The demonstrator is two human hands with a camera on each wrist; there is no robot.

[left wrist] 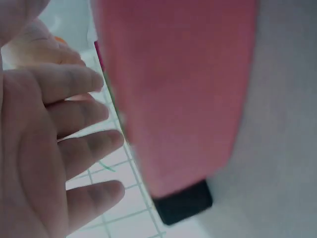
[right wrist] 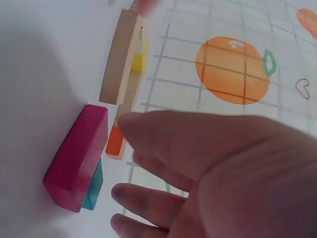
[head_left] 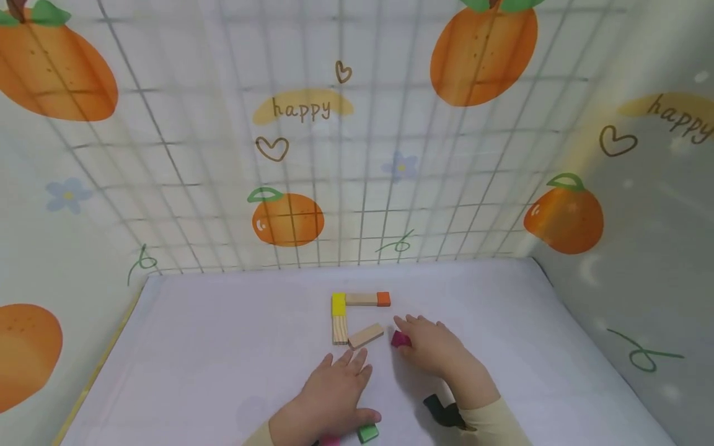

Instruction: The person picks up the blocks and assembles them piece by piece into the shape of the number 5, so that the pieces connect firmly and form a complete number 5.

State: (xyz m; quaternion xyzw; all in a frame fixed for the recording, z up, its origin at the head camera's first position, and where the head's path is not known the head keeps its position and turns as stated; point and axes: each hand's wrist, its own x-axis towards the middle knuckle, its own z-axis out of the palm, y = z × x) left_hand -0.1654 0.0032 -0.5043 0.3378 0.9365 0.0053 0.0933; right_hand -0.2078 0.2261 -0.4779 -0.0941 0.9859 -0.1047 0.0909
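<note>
My right hand (head_left: pixel 432 345) is beside a magenta block (head_left: pixel 400 339); the right wrist view shows the fingers of the right hand (right wrist: pixel 223 168) extended and apart from the magenta block (right wrist: pixel 79 156). A teal block (right wrist: pixel 94 186) sits just behind it. My left hand (head_left: pixel 334 393) lies with fingers spread, tips near a tilted plain wooden block (head_left: pixel 365 336). By its thumb is a green block (head_left: pixel 368 433). In the left wrist view, the left hand (left wrist: pixel 44 144) holds nothing between its fingers; a large pink block (left wrist: pixel 178 94) fills the foreground, blurred.
A yellow block (head_left: pixel 338 304) forms a corner with a striped wooden block (head_left: pixel 339 330) and a plain one (head_left: pixel 361 300), which ends at an orange block (head_left: pixel 383 299). Near the right wrist is a dark item (head_left: pixel 443 411). Printed curtains (head_left: pixel 346 186) surround the white table (head_left: pixel 223 334).
</note>
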